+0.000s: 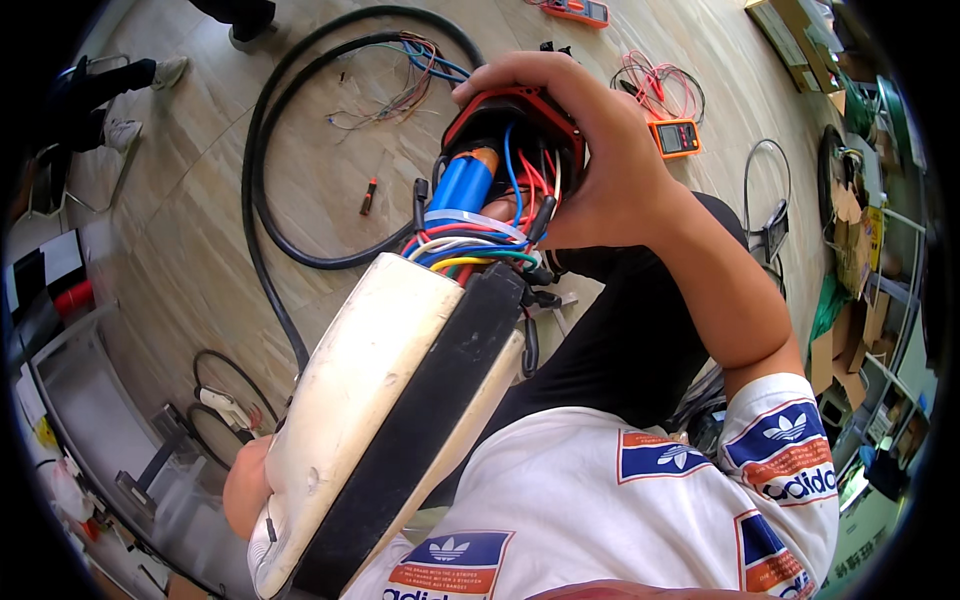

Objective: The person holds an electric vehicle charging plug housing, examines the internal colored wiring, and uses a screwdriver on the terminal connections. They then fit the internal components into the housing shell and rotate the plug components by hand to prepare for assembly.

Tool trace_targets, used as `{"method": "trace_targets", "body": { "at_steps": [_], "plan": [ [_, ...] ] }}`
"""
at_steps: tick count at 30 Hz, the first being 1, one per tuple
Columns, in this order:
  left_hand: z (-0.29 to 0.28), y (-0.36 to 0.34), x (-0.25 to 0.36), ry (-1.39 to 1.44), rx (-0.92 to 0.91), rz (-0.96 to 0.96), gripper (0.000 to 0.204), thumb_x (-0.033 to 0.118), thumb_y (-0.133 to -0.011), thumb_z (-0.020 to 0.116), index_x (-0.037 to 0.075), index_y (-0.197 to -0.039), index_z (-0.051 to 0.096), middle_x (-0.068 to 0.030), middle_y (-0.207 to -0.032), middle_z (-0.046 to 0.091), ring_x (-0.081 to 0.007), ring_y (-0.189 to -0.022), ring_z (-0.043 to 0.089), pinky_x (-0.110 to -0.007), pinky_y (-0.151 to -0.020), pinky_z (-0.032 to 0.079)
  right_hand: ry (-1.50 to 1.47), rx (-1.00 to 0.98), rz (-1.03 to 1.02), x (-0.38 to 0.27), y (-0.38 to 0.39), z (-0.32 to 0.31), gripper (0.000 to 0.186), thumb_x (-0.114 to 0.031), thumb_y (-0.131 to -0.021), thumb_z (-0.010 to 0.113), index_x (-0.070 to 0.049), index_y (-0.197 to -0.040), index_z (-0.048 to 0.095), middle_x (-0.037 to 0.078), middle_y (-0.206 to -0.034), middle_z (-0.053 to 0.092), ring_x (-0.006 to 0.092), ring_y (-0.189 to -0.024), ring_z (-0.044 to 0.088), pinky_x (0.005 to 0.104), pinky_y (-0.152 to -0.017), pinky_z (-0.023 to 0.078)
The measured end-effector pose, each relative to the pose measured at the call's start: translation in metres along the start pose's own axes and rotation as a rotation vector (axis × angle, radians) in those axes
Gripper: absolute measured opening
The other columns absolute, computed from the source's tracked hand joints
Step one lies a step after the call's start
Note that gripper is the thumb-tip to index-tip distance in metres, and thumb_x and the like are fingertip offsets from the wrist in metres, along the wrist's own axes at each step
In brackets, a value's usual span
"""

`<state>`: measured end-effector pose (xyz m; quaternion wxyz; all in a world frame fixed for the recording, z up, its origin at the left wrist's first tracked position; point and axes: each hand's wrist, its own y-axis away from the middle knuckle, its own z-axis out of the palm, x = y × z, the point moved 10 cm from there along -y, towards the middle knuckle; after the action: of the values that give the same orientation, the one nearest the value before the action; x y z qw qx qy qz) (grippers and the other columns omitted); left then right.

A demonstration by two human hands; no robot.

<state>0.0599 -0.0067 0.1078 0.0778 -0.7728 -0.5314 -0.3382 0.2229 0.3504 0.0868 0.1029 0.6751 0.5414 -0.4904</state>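
Observation:
A white-and-black casing (359,380) lies at a slant across my body, with coloured wires, black connectors and a white band (475,222) at its top end. Beyond them, a blue cylindrical part (458,188) sits in an open black housing with a red rim (548,118). My right hand (610,170) is closed round that housing, fingers curled over the rim. Of my left arm, skin (250,480) shows at the casing's lower left; my left hand and its fingers are mostly hidden behind the casing.
Thick black cable (260,130) loops on the tiled floor around a screwdriver (368,197). Orange multimeters (674,138) with leads lie beyond. Another person's legs (130,75) are at upper left. A metal-framed trolley (90,370) stands left; shelving with cardboard (850,350) lines the right.

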Motion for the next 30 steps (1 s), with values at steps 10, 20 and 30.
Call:
{"method": "trace_targets", "body": {
  "at_steps": [10,20,30],
  "plan": [
    [0.004,-0.002,0.003,0.0,-0.017,0.005,0.038,0.013,-0.082,0.079,-0.001,-0.111,0.058,-0.014,-0.105,0.067,-0.0207,-0.094,0.067,-0.033,-0.086,0.053,-0.042,0.038,-0.025,-0.007,0.0,-0.001,0.079,-0.017,-0.063,0.094,-0.003,-0.128,0.051,0.013,-0.122,0.065,0.0209,-0.107,0.067,0.0322,-0.097,0.053],
    [0.018,-0.009,0.005,-0.018,-0.066,0.011,0.038,0.012,-0.08,0.081,0.0,-0.11,0.06,-0.0129,-0.102,0.067,-0.0202,-0.093,0.067,-0.032,-0.085,0.053,-0.058,0.034,-0.03,-0.008,0.004,0.001,0.077,-0.015,-0.059,0.094,-0.003,-0.123,0.054,0.012,-0.118,0.066,0.0217,-0.105,0.068,0.0316,-0.095,0.053],
    [0.013,-0.017,0.019,0.009,-0.104,0.054,0.039,0.012,-0.079,0.083,0.001,-0.108,0.061,-0.0118,-0.1,0.068,-0.0197,-0.091,0.067,-0.032,-0.084,0.053,-0.084,0.172,-0.092,-0.017,0.01,-0.013,0.069,-0.025,-0.055,0.092,-0.009,-0.112,0.057,0.009,-0.101,0.064,0.0321,-0.094,0.063,0.0386,-0.083,0.052]
  ]
}}
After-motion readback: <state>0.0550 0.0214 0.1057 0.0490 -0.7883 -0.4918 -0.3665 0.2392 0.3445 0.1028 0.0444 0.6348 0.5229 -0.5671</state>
